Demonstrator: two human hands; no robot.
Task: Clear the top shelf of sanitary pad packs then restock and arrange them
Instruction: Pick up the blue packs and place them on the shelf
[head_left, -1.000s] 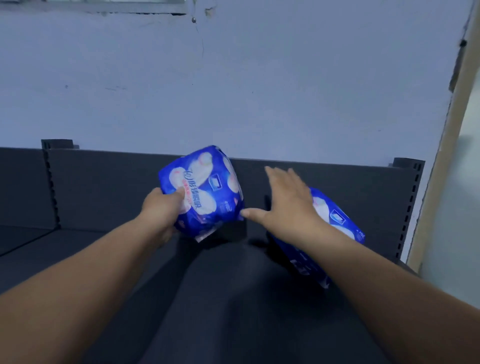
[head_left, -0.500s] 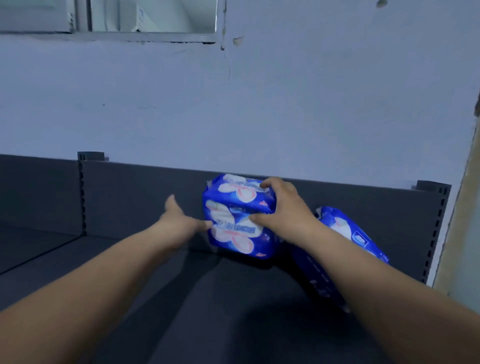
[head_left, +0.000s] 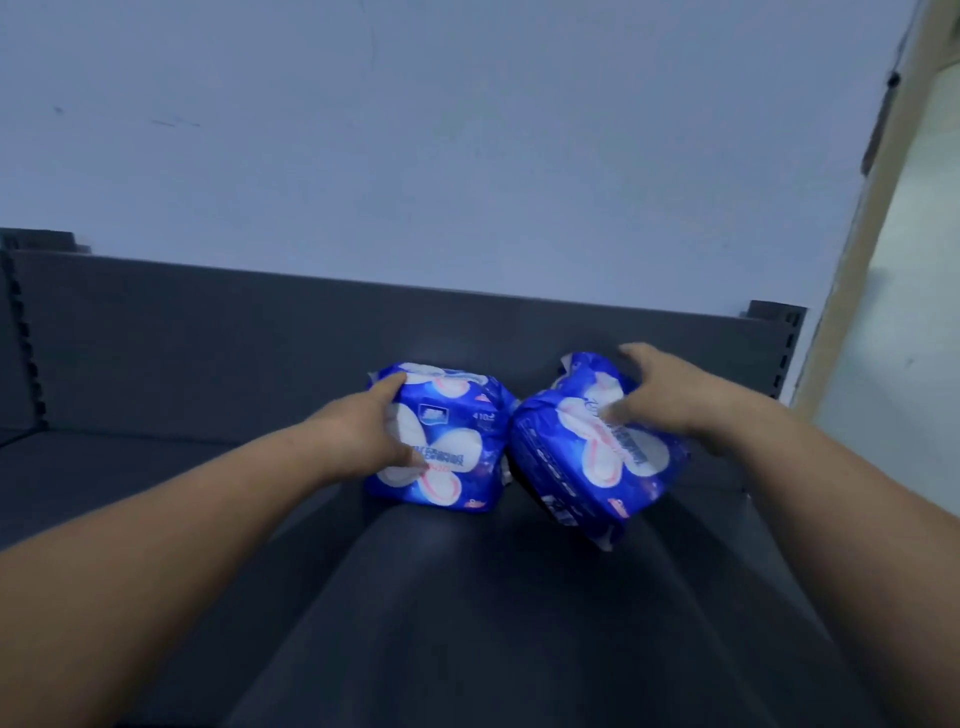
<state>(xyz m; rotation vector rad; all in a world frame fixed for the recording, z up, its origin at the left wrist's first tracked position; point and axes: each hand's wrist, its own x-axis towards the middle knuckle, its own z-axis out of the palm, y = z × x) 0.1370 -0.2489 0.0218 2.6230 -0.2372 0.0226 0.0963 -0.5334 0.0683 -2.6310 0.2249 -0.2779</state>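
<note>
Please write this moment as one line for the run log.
left hand: holds left pack, upright | right hand: holds right pack, tilted | packs side by side at back of shelf

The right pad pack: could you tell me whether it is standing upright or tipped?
Tipped. The right pad pack sits slanted, its print running diagonally, unlike the level left pad pack; the right hand grips its top.

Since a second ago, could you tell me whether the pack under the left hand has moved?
Yes: the left pack has dropped from level with the top edge of the back panel to well below it, standing on the shelf.
</note>
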